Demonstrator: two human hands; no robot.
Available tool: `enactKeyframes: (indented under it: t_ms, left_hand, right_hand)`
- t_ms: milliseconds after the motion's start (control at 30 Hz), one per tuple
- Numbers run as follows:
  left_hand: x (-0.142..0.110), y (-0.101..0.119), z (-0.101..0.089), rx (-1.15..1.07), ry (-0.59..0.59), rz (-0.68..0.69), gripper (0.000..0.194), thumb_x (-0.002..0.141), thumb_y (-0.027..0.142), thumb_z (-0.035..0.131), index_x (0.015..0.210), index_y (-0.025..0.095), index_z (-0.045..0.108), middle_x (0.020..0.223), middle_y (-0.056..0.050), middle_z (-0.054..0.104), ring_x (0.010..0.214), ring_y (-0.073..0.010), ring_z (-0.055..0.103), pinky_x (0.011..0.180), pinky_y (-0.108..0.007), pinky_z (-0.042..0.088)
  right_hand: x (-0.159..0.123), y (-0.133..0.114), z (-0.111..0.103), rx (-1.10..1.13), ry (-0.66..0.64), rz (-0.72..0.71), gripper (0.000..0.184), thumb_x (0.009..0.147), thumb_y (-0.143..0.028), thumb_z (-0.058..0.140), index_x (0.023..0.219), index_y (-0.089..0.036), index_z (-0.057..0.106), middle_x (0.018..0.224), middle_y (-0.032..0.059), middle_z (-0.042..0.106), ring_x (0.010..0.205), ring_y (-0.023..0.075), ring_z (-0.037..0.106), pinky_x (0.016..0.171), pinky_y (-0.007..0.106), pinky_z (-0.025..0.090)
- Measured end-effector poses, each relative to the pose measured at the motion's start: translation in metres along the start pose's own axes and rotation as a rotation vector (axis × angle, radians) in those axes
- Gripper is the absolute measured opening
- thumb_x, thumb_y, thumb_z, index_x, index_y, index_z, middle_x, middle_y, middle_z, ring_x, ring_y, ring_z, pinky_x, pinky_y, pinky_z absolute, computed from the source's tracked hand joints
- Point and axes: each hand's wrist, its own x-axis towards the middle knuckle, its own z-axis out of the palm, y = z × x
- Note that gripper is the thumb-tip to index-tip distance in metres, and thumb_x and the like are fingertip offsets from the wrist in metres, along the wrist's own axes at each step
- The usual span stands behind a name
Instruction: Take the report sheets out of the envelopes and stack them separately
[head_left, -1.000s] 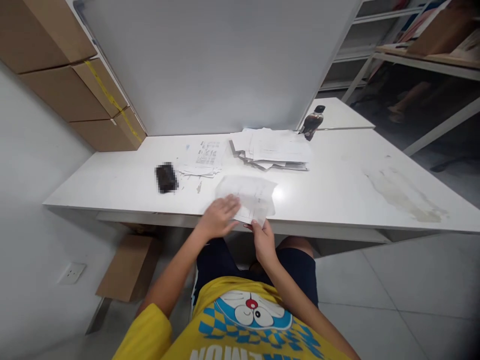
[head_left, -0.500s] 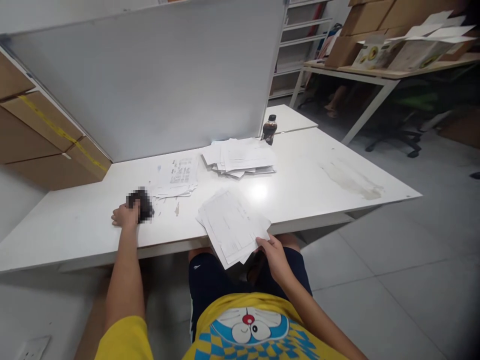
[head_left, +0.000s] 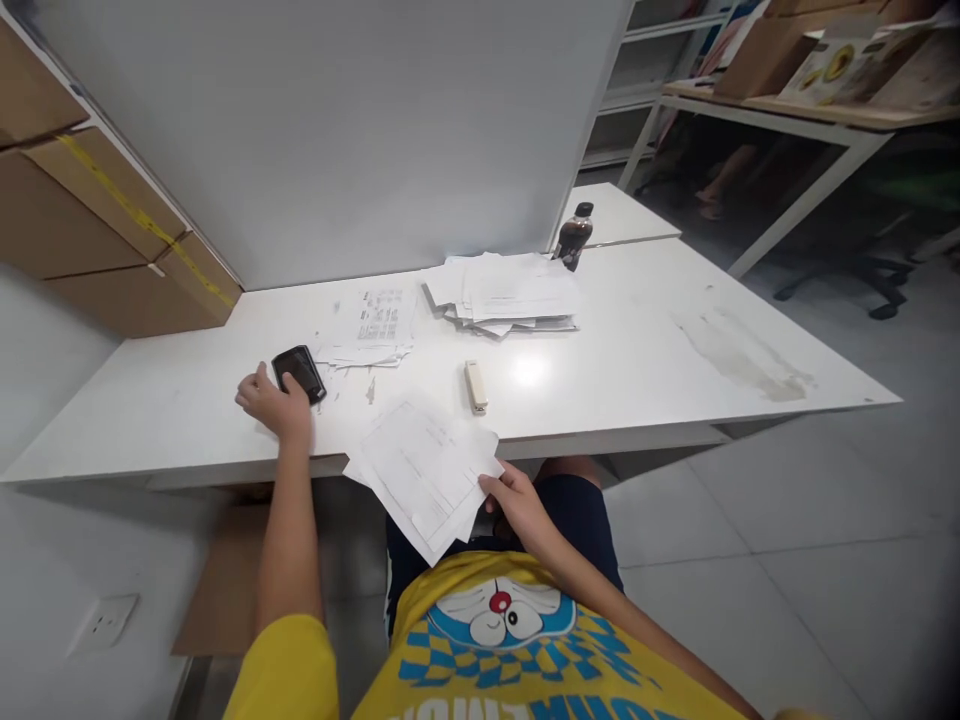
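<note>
cardboard boxes in plain brown (head_left: 176, 285) at far left, yellow tape along the front ones, no lettering i can make out.

left hand (head_left: 271, 400): loosely spread, fingers off to the side, thumb over the near-left edge of a black, rounded, flat handheld device (head_left: 300, 374) on the white smooth-topped counter (head_left: 637, 360). can't tell if it's pressing. device should be rigid, light to moderate, a bit slick; grip by the long edges, keep off the screen. no brand readable.

next, thin white printed sheets (head_left: 381, 318) lie flat, dark print in blocks, too small to read.

loose white paper sheets with faint ruled lines (head_left: 424, 470) straddle the counter's front edge, near part hanging over the lap. fanned, not squared up. should be light, floppy, easy to crease, and sheets may slide over each other; best hold is a full-stack pinch at a corner plus support underneath. lines and small print show, words not legible.

small cream oblong stapler-like tool (head_left: 475, 387) just beyond the sheets: looks stiff, compact; grab across the sides. no label legible.

yellow printed t-shirt (head_left: 495, 640): big letters cut by the frame, ending looks like "emon".

right hand (head_left: 519, 500): thumb and fingers pinching the sheets' right corner.

dark-capped bottle with dark contents (head_left: 575, 237) at the back, label unreadable.
</note>
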Motion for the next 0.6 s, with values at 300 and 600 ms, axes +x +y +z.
enactKeyframes:
  t_ms: [300, 600]
  left_hand:
    - [-0.181, -0.014, -0.013, 0.02, 0.243, 0.002, 0.045, 0.086, 0.041, 0.056, 0.119, 0.01, 0.054, 0.119, -0.02, 0.046, 0.121, -0.033, 0.042, 0.108, -0.053, 0.029]
    - [-0.236, 0.005, 0.0, -1.092, -0.121, -0.977, 0.049, 0.071, 0.051, 0.077, 0.104, 0.018, 0.064, 0.112, -0.013, 0.067, 0.109, -0.0237, 0.062, 0.097, -0.036, 0.049]
  right_hand:
    - [0.013, 0.0, -0.025, -0.125, 0.021, 0.003, 0.037, 0.066, -0.054, 0.068, 0.061, -0.021, 0.053, 0.054, -0.0045, 0.045, 0.053, 0.0116, 0.04, 0.053, 0.027, 0.031]
    - [0.012, 0.008, -0.042, -0.204, 0.068, -0.02, 0.044, 0.066, -0.061, 0.069, 0.058, -0.021, 0.053, 0.056, -0.0019, 0.049, 0.059, 0.0151, 0.045, 0.059, 0.029, 0.036]
